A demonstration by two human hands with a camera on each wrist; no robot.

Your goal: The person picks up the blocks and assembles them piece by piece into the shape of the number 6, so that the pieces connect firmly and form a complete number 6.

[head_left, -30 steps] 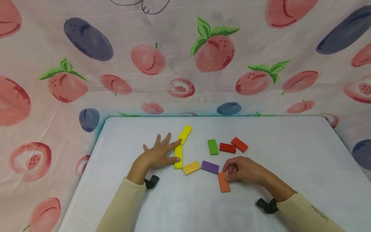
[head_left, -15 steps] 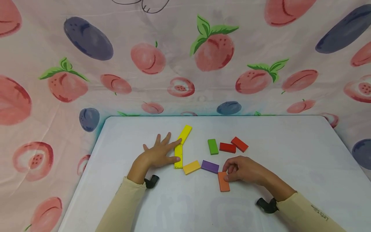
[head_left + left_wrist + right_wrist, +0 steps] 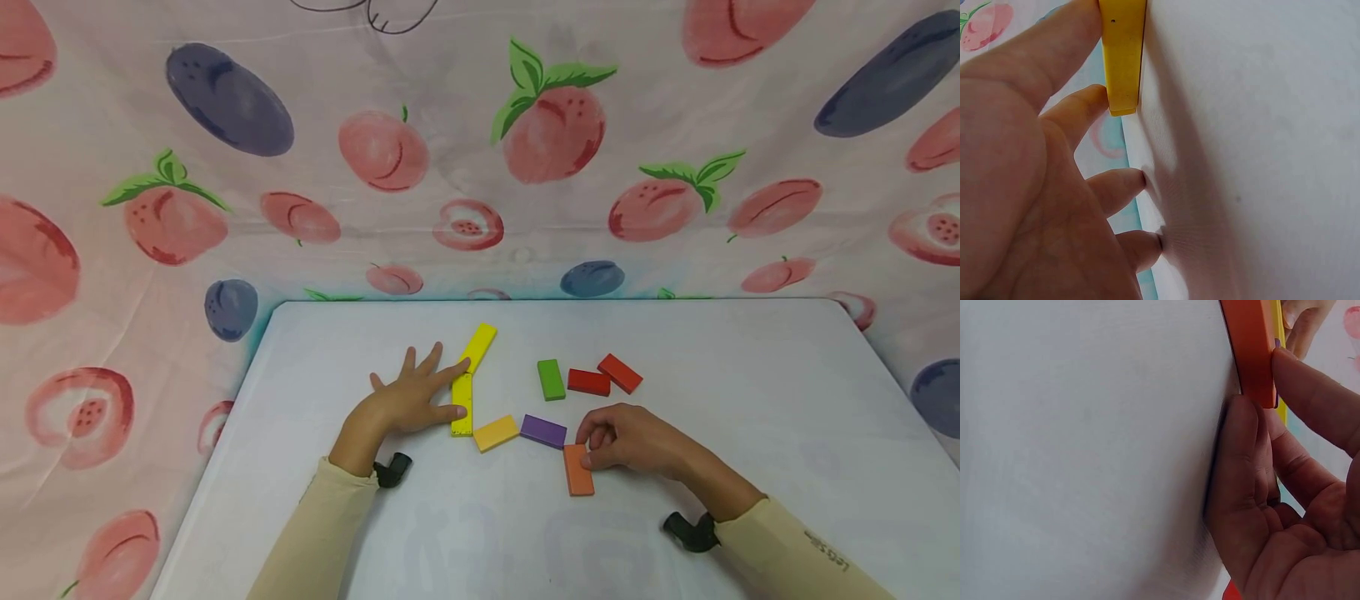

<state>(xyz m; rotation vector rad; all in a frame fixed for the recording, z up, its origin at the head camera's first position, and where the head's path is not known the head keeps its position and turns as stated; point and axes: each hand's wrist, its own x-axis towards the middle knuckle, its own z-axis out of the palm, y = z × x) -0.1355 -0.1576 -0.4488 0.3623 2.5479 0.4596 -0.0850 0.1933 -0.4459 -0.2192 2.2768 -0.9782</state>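
My left hand (image 3: 408, 402) lies with its fingers spread beside two yellow domino blocks set end to end. Its thumb and index fingertip touch the nearer yellow block (image 3: 462, 392); the farther yellow block (image 3: 481, 343) slants away to the right. My right hand (image 3: 630, 439) pinches an orange domino block (image 3: 579, 479), thumb on its top face near the far end, the other fingers curled. In the right wrist view, a fingertip meets the end of the orange block (image 3: 1252, 356). Between the hands, an amber block (image 3: 496, 434) and a purple block (image 3: 543, 431) continue the zigzag row.
A green block (image 3: 551, 380) and two red blocks, one level (image 3: 588, 382) and one slanted (image 3: 620, 374), lie beyond the right hand. Everything rests on a white table (image 3: 750, 358), with a fruit-patterned cloth (image 3: 465, 100) hanging behind it.
The orange block has shifted very slightly to the left under my right hand. My left hand and the other blocks stay where they were.
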